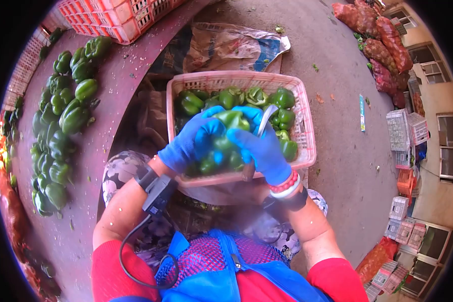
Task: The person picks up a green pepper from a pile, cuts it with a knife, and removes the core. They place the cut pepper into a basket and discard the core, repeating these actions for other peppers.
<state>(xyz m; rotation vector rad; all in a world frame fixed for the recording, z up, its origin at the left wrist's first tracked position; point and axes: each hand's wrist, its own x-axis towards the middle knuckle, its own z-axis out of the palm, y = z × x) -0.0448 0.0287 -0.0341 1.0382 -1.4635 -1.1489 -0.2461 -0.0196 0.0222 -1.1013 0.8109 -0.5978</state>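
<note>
Both of my hands wear blue gloves and are held above a pink plastic basket [236,76]. My left hand [194,142] is closed around one side of a green bell pepper [231,120]. Curled round a knife [268,117], my right hand [264,151] has the blade pointing up and away past the fingers, the brown handle showing below the palm. Its fingertips meet the pepper's right side. Under my hands, several green bell peppers [283,98] fill the basket, and one near the far side looks cut open.
On the left, a reddish surface [110,85] carries a long pile of green peppers [60,146]. An orange-red crate [100,17] stands at its far end. A crumpled sack [216,48] lies beyond the basket. Filled net sacks [377,40] and stacked crates [400,131] line the right.
</note>
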